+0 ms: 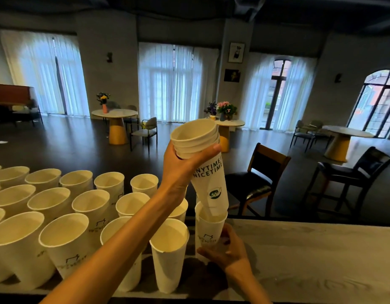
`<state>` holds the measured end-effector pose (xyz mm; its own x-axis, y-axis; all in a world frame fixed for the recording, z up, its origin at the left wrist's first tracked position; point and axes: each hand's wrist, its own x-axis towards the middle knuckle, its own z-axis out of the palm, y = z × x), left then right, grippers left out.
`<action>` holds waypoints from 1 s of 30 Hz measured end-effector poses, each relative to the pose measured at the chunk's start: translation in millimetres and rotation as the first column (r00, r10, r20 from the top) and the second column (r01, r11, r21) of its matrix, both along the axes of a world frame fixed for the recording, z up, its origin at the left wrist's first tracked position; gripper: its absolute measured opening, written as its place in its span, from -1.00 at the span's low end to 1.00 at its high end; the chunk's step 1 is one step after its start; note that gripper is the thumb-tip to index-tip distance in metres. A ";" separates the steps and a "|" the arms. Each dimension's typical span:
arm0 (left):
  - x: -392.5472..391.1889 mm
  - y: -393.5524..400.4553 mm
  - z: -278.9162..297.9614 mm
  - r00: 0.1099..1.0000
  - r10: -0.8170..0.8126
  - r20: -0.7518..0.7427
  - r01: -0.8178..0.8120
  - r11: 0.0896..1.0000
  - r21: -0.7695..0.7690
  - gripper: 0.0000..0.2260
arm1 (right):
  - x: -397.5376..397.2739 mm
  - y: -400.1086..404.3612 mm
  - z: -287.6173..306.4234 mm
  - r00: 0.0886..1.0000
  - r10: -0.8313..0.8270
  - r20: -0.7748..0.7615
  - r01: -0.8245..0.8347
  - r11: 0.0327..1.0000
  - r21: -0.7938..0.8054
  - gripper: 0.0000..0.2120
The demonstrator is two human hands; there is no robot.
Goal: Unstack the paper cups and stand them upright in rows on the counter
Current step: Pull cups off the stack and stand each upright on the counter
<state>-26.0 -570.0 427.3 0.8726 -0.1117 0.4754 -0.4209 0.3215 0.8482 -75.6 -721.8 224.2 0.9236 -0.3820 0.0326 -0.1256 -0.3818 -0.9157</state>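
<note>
With the left hand (181,170) gripping the nested stack (200,159) and the right hand (227,249) pinching the bottom cup (209,233), the person should pull straight apart, keeping that cup upright on the counter (321,260).

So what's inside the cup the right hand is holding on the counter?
The bottom of the nested stack, gripped by the left hand, is still inside that cup; its floor is hidden.
</note>
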 end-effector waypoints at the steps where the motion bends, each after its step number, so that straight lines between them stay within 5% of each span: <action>1: -2.8 -3.2 -0.8 1.000 -0.015 -0.002 0.015 1.000 0.007 -0.33 | -5.3 -2.9 5.7 1.000 -0.019 0.021 0.020 0.999 -0.027 -0.25; 8: -31.8 -45.6 -22.6 0.986 -0.158 -0.051 0.164 0.973 0.161 -0.34 | -61.8 -27.5 56.1 0.966 -0.003 0.257 0.048 0.985 -0.168 -0.12; 14: -59.2 -71.4 -41.3 0.969 -0.239 -0.055 0.245 0.928 0.280 -0.45 | -81.7 -38.6 67.6 0.908 -0.086 0.411 0.181 0.963 -0.199 -0.34; 20: -70.5 -62.5 -40.3 0.975 -0.221 -0.018 0.216 0.928 0.302 -0.47 | -89.6 -31.4 58.2 0.864 -0.167 0.474 0.261 0.955 -0.140 -0.30; 30: -58.8 -36.0 -0.2 0.989 -0.147 -0.012 0.147 0.969 0.197 -0.44 | -95.4 6.9 6.2 0.995 0.000 0.104 0.003 1.000 -0.029 -0.33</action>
<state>-84.8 -606.0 427.1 0.8387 -0.3300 0.4333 -0.3835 0.2071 0.9000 -171.1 -715.0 230.4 0.9140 -0.3808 0.1397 -0.0307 -0.4085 -0.9122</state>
